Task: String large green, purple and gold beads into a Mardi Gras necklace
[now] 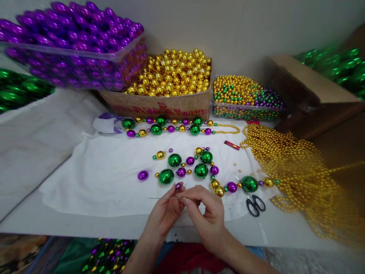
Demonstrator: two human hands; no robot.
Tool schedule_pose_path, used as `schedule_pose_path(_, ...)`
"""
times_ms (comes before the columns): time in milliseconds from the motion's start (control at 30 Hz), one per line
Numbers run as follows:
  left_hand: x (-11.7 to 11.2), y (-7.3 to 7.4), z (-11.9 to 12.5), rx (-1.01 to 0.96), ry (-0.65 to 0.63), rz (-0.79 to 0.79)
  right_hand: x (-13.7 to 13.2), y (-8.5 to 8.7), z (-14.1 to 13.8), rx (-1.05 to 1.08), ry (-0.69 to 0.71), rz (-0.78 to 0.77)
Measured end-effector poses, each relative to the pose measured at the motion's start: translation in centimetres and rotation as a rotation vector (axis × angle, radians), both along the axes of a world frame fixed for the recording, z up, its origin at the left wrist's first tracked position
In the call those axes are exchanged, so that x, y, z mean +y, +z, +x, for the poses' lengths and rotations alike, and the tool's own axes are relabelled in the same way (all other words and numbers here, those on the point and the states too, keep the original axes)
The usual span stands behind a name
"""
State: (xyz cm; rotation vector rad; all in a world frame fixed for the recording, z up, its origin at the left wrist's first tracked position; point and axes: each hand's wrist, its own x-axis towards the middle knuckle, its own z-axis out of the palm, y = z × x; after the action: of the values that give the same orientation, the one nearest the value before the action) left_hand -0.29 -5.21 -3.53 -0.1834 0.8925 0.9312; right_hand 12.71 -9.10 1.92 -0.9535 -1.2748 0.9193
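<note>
Pinched in the fingertips of my left hand (164,213) is a small purple bead (178,186). My right hand (207,217) grips a long thin needle (158,198), which points left across my left fingers. The two hands touch or nearly touch near the front of the white cloth (99,182). Just beyond them lie loose green beads (166,176) and purple beads (143,175), with gold ones among them. A partly strung row with a big green bead (249,183) runs to the right of my right hand.
Behind stand a tub of purple beads (114,57), a carton of gold beads (168,104) and a tub of small mixed beads (245,108). A finished-looking bead necklace (156,129) lies before them. Scissors (256,206) and heaped gold bead strands (308,171) are at right.
</note>
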Motion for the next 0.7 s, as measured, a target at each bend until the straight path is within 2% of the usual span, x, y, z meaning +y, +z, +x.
schedule_pose_path(300, -0.3, -0.6, 0.0, -0.037, -0.013, -0.015, -0.1, -0.3, -0.3, -0.029, 0.011, 0.002)
schedule_pose_path(533, -0.6, -0.9, 0.1, -0.018, -0.011, 0.02, -0.4, 0.1, 0.4, -0.053, 0.01, 0.086)
schedule_pose_path(600, -0.8, -0.9, -0.1, -0.023, -0.015, 0.062, -0.8, 0.8, 1.1, -0.057, -0.078, 0.101)
schedule_pose_path(700, -0.9, -0.6, -0.2, -0.051, -0.017, 0.128, -1.5, 2.3, 2.5, -0.097, -0.334, 0.079)
